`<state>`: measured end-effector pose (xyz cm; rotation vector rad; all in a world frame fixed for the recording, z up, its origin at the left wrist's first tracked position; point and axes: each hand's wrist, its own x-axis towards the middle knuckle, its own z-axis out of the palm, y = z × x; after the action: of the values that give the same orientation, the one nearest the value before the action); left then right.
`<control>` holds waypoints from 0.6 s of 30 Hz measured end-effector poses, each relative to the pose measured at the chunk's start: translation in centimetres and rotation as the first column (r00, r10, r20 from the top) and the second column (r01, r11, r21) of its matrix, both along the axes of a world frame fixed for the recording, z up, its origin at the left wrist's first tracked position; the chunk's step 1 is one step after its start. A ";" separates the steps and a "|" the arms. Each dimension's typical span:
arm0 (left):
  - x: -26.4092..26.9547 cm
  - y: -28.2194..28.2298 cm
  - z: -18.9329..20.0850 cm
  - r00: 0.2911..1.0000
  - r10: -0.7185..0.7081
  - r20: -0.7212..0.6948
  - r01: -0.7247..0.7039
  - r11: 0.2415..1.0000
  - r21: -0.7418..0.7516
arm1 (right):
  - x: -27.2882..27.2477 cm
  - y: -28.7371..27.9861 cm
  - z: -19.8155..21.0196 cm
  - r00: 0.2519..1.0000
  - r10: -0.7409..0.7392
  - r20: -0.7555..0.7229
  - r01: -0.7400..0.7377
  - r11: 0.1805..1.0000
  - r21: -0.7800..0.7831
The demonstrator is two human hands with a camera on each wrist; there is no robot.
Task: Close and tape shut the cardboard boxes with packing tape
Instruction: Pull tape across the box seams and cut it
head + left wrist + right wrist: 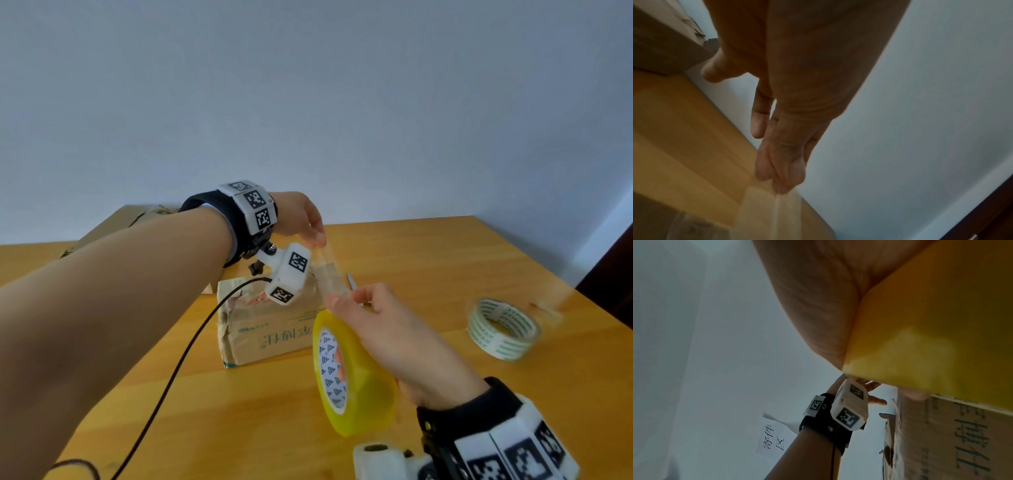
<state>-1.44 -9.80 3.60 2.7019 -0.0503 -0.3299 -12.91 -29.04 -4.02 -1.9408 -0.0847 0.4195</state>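
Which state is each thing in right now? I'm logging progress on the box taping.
yellow tape roll: held on edge by right hand.
tape strip: pulled out, end pinched by left hand.
cardboard box: on table, not yet taped by this strip.
second tape roll: lying flat, untouched.

A plain room set up as a parcel packing spot, likely a small mailing area. A wooden worktop (428, 260) fills the lower half of the head view, pushed against a bare pale wall (308, 102). Cardboard boxes (270, 325) and rolls of tape (503, 329) sit on it. In the right wrist view, lower centre, a paper sign (772, 439) with Chinese characters hangs on the wall.
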 end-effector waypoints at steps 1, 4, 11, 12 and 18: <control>0.1 0.1 -0.1 1.000 -0.004 -0.008 0.004 1.000 -0.004 | 0.1 0.0 0.0 1.000 0.006 0.003 -0.006 1.000 -0.013; 0.3 0.2 -0.1 0.999 -0.021 -0.027 0.020 1.000 -0.020 | 0.3 -0.2 0.0 1.000 0.026 -0.008 -0.027 0.999 -0.027; 1.4 0.1 -1.2 0.997 -0.029 -0.067 0.026 0.998 -0.053 | 1.0 -0.1 -0.4 1.000 0.018 -0.009 -0.019 1.000 -0.011; 1.5 0.2 -1.3 0.996 -0.031 -0.079 0.026 0.998 -0.059 | 1.1 -0.1 -0.7 1.000 0.016 -0.019 -0.016 1.000 -0.004; 1.6 0.9 -1.8 0.994 -0.025 -0.110 0.017 0.997 -0.072 | 1.6 0.3 -1.3 0.999 0.029 -0.020 -0.030 1.000 -0.011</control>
<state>0.18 -8.86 1.75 2.6093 -0.0566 -0.4753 -11.31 -28.70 -5.28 -1.9476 -0.0984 0.4598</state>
